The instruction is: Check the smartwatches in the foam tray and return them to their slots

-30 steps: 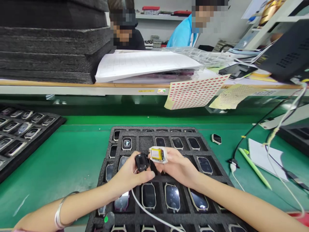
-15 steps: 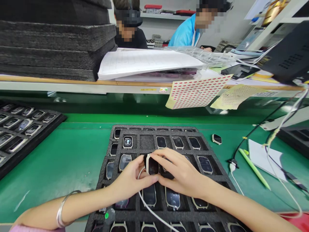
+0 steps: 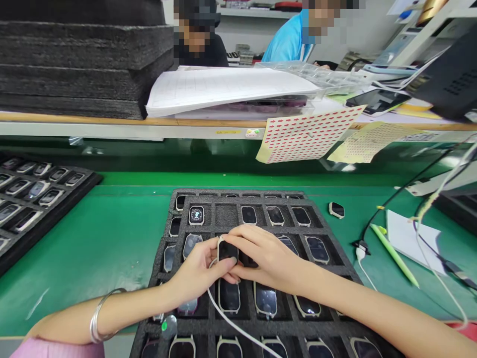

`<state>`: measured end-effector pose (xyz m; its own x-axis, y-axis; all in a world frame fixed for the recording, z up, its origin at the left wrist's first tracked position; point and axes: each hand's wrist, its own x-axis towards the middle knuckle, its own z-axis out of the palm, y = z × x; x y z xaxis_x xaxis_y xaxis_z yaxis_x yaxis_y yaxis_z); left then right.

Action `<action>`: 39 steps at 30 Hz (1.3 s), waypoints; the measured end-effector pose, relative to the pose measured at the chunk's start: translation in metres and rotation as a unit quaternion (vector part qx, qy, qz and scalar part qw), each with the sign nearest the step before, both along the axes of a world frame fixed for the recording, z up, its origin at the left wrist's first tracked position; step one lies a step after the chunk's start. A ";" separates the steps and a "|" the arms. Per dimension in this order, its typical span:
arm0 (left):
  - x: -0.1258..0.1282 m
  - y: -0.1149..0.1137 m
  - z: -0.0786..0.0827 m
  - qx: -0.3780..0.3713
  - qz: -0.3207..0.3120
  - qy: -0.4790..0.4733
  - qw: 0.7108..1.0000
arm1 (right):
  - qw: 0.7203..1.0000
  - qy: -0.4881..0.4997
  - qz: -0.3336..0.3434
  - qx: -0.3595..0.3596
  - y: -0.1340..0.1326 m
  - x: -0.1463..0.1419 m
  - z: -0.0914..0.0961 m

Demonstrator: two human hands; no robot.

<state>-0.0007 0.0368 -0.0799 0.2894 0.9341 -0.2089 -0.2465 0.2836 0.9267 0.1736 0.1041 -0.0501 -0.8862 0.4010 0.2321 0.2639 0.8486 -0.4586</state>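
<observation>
A smartwatch case (image 3: 226, 249) with a dark screen and light frame is held between both hands above a black foam tray (image 3: 226, 216). My left hand (image 3: 197, 266) grips its left side and lower edge, the thumb lying over the screen's lower part. Fingers of my right hand (image 3: 266, 253) close on the top and right edge. A white cable (image 3: 233, 323) runs up to my left fingers behind the watch; its end is hidden. Several watch cases fill the tray's pockets. One watch (image 3: 196, 215) at the back left shows a lit dial.
Another watch tray (image 3: 87, 180) lies at left. A loose watch (image 3: 337, 210), a green pen (image 3: 397, 258), white paper (image 3: 413, 238) and cables (image 3: 360, 251) lie at right. A shelf above holds stacked black foam (image 3: 74, 74) and papers (image 3: 231, 87). Two people are beyond it.
Both hands have shifted slightly left with the watch. My left thumb has moved from the watch's lower edge onto its screen. The view has tilted a little.
</observation>
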 end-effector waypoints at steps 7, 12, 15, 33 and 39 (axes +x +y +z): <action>-0.002 -0.001 0.002 -0.018 -0.026 0.016 0.999 | 0.985 0.081 0.017 -0.152 0.005 0.001 -0.006; -0.001 -0.004 -0.001 -0.011 -0.024 0.048 0.999 | 0.978 0.105 0.023 -0.176 0.004 0.002 -0.009; 0.000 -0.005 -0.002 -0.011 -0.018 0.065 0.998 | 0.978 0.112 0.023 -0.175 0.003 0.004 -0.011; 0.002 -0.006 -0.008 0.041 -0.038 0.086 0.995 | 0.985 0.091 -0.035 -0.144 0.025 -0.001 0.000; 0.001 0.004 -0.001 -0.028 -0.048 0.064 0.996 | 0.990 0.058 -0.047 -0.119 0.061 -0.013 -0.011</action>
